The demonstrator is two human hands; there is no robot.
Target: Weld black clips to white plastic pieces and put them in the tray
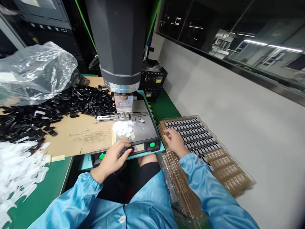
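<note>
Here the right hand (174,141) lies flat, grip open and empty, on the brown plastic tray of small dark parts (214,159), right of the press; left hand (111,160) fingers the red button (130,149).

parts pile (59,105) left of press (124,63), tray (214,152) right

Left hand (111,160) rests at the press's front panel (124,151) — right hand (175,141) on the parts tray (214,152).
</note>
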